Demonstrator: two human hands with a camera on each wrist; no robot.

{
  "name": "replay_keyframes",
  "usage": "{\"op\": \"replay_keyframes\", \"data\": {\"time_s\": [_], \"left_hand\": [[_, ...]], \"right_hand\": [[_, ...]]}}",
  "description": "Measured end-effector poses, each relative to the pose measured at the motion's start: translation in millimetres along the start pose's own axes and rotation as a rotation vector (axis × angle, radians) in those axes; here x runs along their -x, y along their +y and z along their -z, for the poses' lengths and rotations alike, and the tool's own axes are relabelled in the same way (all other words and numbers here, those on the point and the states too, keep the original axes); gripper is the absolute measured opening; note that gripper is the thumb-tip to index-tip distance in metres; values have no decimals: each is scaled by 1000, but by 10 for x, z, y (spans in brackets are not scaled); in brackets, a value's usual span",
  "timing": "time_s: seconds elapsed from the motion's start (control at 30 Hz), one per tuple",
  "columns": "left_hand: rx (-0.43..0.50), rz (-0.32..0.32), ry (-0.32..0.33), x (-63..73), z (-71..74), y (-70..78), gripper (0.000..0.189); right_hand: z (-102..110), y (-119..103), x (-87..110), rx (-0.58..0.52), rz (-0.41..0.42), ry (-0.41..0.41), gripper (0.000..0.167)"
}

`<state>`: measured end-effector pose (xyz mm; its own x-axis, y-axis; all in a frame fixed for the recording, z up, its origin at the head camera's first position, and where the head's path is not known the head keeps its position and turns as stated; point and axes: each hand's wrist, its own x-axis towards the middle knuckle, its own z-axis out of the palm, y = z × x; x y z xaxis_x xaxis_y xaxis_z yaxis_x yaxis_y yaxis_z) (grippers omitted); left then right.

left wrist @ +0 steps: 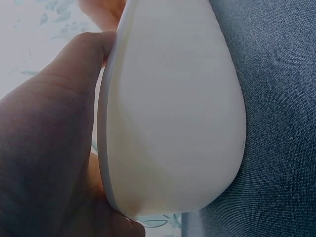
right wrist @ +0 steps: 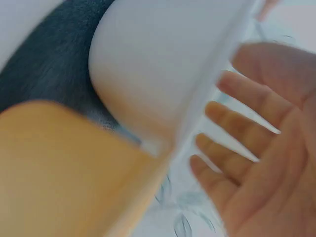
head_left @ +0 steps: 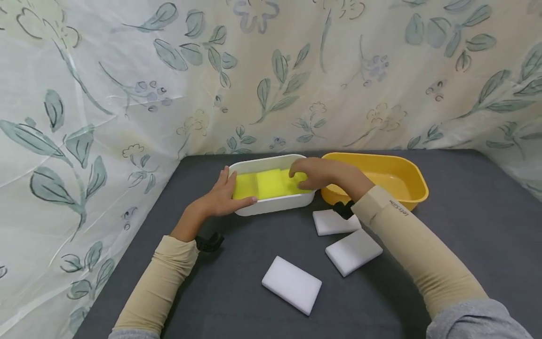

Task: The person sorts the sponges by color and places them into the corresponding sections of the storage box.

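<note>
A white tub stands on the dark table with yellow sponges lying side by side in it. My left hand holds the tub at its left end, the thumb along the front rim and the fingers at the end rim. In the left wrist view, that thumb reaches the tub's edge. Above the tub's right end is my right hand, over the rightmost sponge. Its fingers are spread and slightly bent in the right wrist view, with nothing between them.
A yellow tub stands right beside the white one. Nearer on the table lie white sponge blocks: one partly behind the right wrist, a second just in front, a third farther forward. A leaf-patterned cloth hangs behind.
</note>
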<state>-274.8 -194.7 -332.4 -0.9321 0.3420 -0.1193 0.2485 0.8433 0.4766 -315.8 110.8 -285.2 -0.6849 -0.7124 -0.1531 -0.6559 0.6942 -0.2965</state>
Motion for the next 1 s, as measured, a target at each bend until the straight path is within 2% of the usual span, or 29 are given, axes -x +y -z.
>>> {"op": "replay_keyframes", "data": {"time_s": [0.1, 0.27, 0.37, 0.43, 0.53, 0.63, 0.87, 1.0], "left_hand": [[20, -13, 19, 13, -3, -18, 111], [26, -20, 9, 9, -37, -32, 112], [14, -17, 0, 4, -38, -31, 112], [7, -21, 2, 2, -17, -28, 112], [4, -26, 15, 1, 35, -23, 110], [1, -24, 23, 7, 81, -8, 109], [9, -35, 15, 18, 58, 1, 109], [11, -45, 9, 23, 24, 21, 108]], "right_hand": [[-28, 61, 298, 68, 90, 249, 31], [-273, 360, 1023, 255, 199, 720, 26], [-401, 599, 1476, 301, 205, 915, 47], [-464, 733, 1730, 296, 182, 992, 65], [-549, 882, 2024, 281, 138, 1028, 70], [-624, 977, 2215, 290, 95, 999, 70], [-732, 1072, 2386, 263, 46, 921, 73], [-805, 1129, 2438, 235, 32, 913, 72]]}}
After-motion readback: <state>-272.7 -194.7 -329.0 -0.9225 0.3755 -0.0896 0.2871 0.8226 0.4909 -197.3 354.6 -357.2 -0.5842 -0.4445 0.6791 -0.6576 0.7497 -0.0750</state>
